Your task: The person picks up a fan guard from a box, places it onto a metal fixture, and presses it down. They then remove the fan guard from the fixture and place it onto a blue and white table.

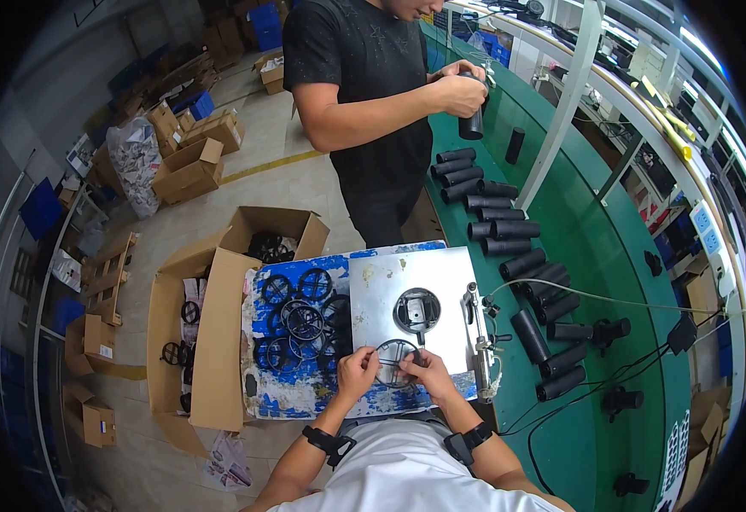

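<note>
Close in front of me I hold a round black plastic ring with crossbars (398, 341) between both hands. My left hand (358, 374) pinches its left edge, and my right hand (429, 378) grips the right edge with the thumb over the rim. Beneath it lies a bare metal plate (373, 282), in which a round black fixture (416, 311) sits just beyond the ring. Along the plate's right edge runs a metal clamp mechanism (480, 341). A pile of similar black rings (303, 320) rests on the worn blue-and-white tabletop (262, 401) to the left.
Open cardboard boxes (223, 341) with more rings stand left of the table. On the right, a green bench (595, 282) carries several black cylinders (530, 336) and loose cables (552, 401). Across from me a co-worker (360, 94) holds a black cylinder (471, 125).
</note>
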A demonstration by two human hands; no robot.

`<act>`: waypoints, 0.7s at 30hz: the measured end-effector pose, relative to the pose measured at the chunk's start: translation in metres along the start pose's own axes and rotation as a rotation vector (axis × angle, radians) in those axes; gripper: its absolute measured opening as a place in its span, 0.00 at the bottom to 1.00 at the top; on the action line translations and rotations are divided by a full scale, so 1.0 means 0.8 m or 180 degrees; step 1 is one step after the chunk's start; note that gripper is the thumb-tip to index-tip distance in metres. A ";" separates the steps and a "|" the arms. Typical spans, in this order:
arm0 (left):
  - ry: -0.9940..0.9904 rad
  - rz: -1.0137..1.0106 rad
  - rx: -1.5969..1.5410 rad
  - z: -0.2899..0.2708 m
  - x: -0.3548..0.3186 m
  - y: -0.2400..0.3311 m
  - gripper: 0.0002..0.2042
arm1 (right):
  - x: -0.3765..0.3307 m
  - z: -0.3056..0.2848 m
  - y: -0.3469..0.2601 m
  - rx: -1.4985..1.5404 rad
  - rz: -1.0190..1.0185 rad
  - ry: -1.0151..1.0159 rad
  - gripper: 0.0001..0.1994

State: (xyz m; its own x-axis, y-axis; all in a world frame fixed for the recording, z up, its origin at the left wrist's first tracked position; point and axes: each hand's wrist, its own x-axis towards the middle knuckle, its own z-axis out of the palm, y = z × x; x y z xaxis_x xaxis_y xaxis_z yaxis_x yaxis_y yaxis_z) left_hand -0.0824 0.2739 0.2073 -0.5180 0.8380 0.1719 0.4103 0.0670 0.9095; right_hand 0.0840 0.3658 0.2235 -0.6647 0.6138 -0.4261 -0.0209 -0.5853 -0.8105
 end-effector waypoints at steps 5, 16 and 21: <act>0.0027 0.0034 0.0044 0.000 0.000 0.003 0.08 | -0.001 0.002 0.000 0.0066 -0.0030 0.0047 0.06; -0.0106 -0.0051 0.0130 -0.003 0.001 0.006 0.08 | 0.002 -0.002 0.002 0.0040 -0.0026 0.0020 0.06; -0.0096 -0.0030 0.0132 -0.003 0.001 0.004 0.08 | 0.002 -0.002 0.002 0.0012 -0.0015 0.0000 0.06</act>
State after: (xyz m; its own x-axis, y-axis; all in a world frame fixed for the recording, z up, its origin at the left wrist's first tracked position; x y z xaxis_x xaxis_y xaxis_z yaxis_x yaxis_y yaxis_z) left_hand -0.0832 0.2735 0.2109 -0.4994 0.8530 0.1513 0.4364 0.0968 0.8945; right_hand 0.0842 0.3665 0.2209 -0.6646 0.6164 -0.4223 -0.0268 -0.5845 -0.8109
